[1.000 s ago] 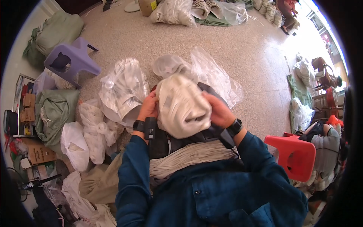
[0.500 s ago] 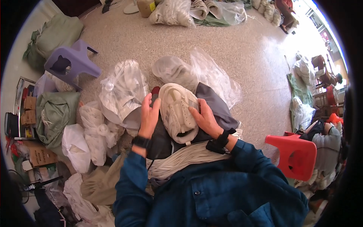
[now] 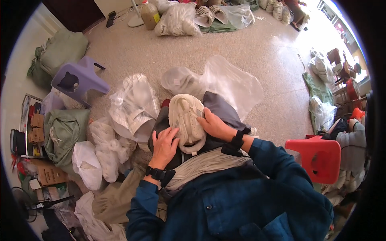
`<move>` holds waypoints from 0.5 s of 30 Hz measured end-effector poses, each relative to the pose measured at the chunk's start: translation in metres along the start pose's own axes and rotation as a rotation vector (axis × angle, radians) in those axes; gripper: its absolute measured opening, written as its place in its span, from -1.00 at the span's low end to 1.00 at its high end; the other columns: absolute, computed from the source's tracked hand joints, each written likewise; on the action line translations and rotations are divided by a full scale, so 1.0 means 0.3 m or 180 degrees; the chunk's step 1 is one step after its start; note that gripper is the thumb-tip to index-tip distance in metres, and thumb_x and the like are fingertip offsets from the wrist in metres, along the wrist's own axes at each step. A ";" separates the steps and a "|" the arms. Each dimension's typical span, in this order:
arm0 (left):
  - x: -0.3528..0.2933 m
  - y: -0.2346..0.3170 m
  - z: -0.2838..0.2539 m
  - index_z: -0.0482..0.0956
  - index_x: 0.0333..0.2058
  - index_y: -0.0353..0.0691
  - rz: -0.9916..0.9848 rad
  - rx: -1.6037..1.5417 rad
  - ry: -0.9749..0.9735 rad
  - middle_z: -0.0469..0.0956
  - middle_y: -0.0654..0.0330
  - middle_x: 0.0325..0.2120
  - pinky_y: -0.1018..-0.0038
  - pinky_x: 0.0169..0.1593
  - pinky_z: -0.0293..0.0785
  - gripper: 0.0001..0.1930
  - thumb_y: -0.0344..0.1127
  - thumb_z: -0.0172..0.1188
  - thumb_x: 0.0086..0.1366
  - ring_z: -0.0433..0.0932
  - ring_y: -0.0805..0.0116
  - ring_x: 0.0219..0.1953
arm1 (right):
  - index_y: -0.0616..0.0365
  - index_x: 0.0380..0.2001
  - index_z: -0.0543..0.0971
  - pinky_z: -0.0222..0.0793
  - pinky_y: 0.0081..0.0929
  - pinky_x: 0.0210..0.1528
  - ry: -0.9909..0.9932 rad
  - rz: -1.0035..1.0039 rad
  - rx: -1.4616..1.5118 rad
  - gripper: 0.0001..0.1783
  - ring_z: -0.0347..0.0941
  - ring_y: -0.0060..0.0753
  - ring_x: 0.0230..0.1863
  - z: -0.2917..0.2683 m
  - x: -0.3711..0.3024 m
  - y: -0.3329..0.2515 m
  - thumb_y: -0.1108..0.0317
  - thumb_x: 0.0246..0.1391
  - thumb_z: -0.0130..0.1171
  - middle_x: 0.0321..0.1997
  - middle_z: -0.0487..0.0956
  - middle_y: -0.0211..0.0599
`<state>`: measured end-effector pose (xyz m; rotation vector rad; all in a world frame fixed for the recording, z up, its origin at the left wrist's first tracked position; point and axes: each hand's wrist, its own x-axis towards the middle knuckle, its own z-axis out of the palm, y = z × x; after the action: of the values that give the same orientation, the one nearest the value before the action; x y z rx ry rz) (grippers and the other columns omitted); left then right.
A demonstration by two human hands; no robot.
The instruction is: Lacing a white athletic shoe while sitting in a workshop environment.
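A cream shoe upper with grey side panels rests over my lap, its toe pointing away from me. My right hand grips its right side, the thumb lying on top and the other fingers partly hidden along the edge. At the near left side, my left hand has its fingers stretched out, with the fingertips at the shoe's edge. Across my lap, below the shoe, lies a bundle of long cream strips. Dark grey cloth shows to the right of the shoe.
Clear plastic bags lie on the floor ahead, and stuffed bags crowd the left. A purple stool stands farther left, a red stool at right. A jug and several white sacks stand at the back.
My left hand has moved down and toward the shoe, from raised beside it to touching its near left edge. My right hand keeps its hold. The whole view has shifted slightly.
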<state>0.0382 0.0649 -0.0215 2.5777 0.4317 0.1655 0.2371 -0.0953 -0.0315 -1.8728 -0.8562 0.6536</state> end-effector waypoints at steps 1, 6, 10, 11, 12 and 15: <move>0.005 0.010 0.000 0.41 0.17 -0.27 0.0068 0.0284 0.0109 0.50 0.02 0.07 -0.17 0.35 -0.03 -0.42 -0.13 0.25 0.23 0.43 0.06 0.16 | 0.42 -0.22 0.35 0.42 -0.10 -0.05 0.0004 -0.0014 0.0006 -0.60 0.48 0.24 -0.14 0.005 -0.007 -0.010 0.20 0.25 0.14 -0.23 0.52 0.27; -0.031 0.125 0.034 0.39 0.18 -0.27 -0.0245 -0.0059 0.0177 0.49 -0.05 0.08 -0.16 0.36 -0.04 -0.41 -0.18 0.25 0.21 0.43 0.02 0.16 | 0.41 0.02 0.33 0.44 -0.02 -0.08 0.0973 -0.1780 -0.2021 -0.43 0.45 0.35 -0.06 -0.028 -0.056 -0.114 0.24 0.07 0.26 -0.05 0.49 0.28; -0.036 0.098 0.076 0.38 0.17 -0.31 -0.0062 0.0712 0.0537 0.52 -0.04 0.03 -0.16 0.35 0.01 -0.46 -0.26 0.17 0.23 0.46 0.08 0.12 | 0.42 0.08 0.32 0.46 -0.02 -0.20 -0.0252 -0.1054 -0.1995 -0.38 0.52 0.23 -0.16 -0.049 -0.144 -0.142 0.21 0.07 0.24 -0.16 0.54 0.23; -0.031 0.087 0.072 0.38 0.16 -0.32 -0.0111 0.0739 0.0474 0.55 -0.02 -0.01 -0.15 0.35 0.02 -0.48 -0.29 0.16 0.24 0.49 0.09 0.08 | 0.43 0.04 0.34 0.46 -0.03 -0.25 -0.0328 -0.0864 -0.1832 -0.40 0.54 0.20 -0.22 -0.027 -0.151 -0.118 0.21 0.07 0.23 -0.20 0.56 0.21; -0.018 0.083 0.067 0.38 0.16 -0.33 -0.0156 0.0765 0.0415 0.58 0.01 -0.05 -0.13 0.35 0.04 -0.50 -0.31 0.15 0.24 0.52 0.10 0.04 | 0.44 0.00 0.36 0.46 -0.04 -0.30 -0.0397 -0.0677 -0.1670 -0.42 0.55 0.17 -0.28 -0.009 -0.152 -0.088 0.21 0.06 0.23 -0.24 0.58 0.18; 0.018 0.075 0.068 0.39 0.15 -0.34 -0.0181 0.0711 0.0371 0.61 0.01 -0.10 -0.11 0.35 0.04 -0.54 -0.32 0.10 0.29 0.55 0.07 0.00 | 0.51 -0.09 0.38 0.45 -0.08 -0.47 -0.0113 -0.0977 -0.1859 -0.51 0.53 0.12 -0.51 0.018 -0.118 -0.051 0.28 0.04 0.17 -0.53 0.57 0.05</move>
<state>0.0534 0.0388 -0.0274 2.7798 0.5963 0.2618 0.2070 -0.1155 -0.0169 -2.1690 -1.4369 0.2560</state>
